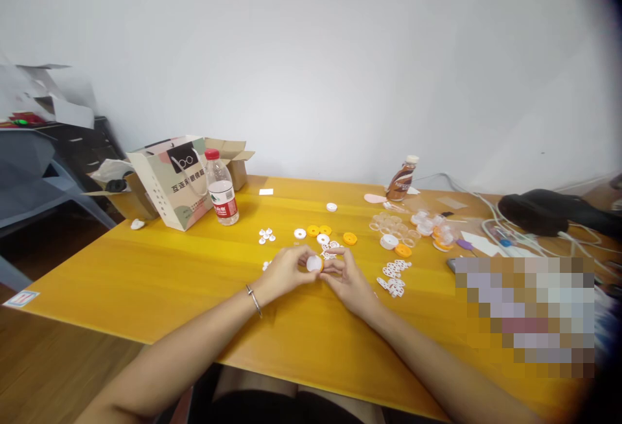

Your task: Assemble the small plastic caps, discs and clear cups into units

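Between my two hands, above the table, is a small round white disc [314,264] with a bit of orange at its right edge. My left hand [287,270] pinches its left side between thumb and fingers. From the right, my right hand [348,281] closes its thumb and fingertips on the orange edge. Just beyond my hands lie white rings [300,233], orange discs [350,238] and a cluster of white gear-like plates [330,249]. Several small white pieces [266,236] sit to the left. More white openwork plates [394,276] lie right of my right hand.
A bottle with a red cap [222,190] and a paper bag [170,184] stand at the left. Clear round cups [389,224], a brown drink bottle [402,179] and white cables [490,220] are at the right. A wall rises behind the table [160,281].
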Demonstrator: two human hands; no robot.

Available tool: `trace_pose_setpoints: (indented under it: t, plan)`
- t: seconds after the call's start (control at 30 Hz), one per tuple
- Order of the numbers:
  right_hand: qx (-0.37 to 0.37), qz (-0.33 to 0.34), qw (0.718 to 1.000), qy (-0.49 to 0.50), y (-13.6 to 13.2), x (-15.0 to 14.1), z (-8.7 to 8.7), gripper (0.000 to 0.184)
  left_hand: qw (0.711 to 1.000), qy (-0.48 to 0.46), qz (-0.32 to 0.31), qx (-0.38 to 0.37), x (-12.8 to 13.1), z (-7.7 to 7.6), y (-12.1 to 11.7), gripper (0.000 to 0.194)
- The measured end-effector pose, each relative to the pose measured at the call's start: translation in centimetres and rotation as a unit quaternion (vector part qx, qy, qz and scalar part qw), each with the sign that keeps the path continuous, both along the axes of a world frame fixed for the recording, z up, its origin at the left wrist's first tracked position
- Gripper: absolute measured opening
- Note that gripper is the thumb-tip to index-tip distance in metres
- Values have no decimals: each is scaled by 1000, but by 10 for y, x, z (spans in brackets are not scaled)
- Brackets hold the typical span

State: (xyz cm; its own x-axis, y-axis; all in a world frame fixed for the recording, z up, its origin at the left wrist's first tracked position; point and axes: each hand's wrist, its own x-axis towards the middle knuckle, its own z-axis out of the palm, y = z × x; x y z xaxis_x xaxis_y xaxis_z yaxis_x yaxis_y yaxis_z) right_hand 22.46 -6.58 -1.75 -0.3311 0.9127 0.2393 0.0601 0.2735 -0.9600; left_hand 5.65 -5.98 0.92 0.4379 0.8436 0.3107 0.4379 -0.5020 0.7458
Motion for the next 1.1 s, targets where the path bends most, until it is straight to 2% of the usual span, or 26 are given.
trace_pose_setpoints:
  t: [0.1, 0.17, 0.27, 0.37, 0.43, 0.5, 0.63, 0.73, 0.8, 0.93, 1.1]
  plan:
    - [2, 50, 998, -26, 1, 5, 10, 30, 999, 28, 32, 23, 0, 1, -1, 21]
    - [19, 69, 992, -100, 6, 19, 25, 24, 996, 64, 51, 47, 0, 3, -2, 20]
    - [62, -53, 964, -252, 19, 59, 53, 18, 987, 134, 50, 70, -1, 6, -4, 19]
    - [21, -94, 912, -398, 29, 106, 70, 18, 975, 204, 29, 79, -2, 7, -7, 16]
    - [-16, -76, 878, -473, 32, 129, 70, 17, 967, 240, 10, 85, -3, 8, -9, 13]
    - [-54, -50, 854, -515, 31, 139, 65, 14, 961, 261, -6, 88, -3, 8, -11, 11]
    - [-60, -59, 824, -560, 31, 133, 55, 18, 962, 255, -4, 95, -1, 8, -11, 22]
    - [-44, -42, 825, -562, 34, 121, 51, 16, 966, 229, 25, 113, 1, 7, -7, 37]
    - [-36, -34, 829, -557, 35, 113, 49, 14, 967, 217, 22, 132, 4, 6, -5, 36]
    - [-34, -10, 852, -522, 36, 101, 42, 10, 959, 215, -38, 178, 18, 5, 0, 29]
    - [-22, -8, 901, -432, 35, 98, 39, 13, 933, 246, -124, 232, 50, 5, 15, 22]
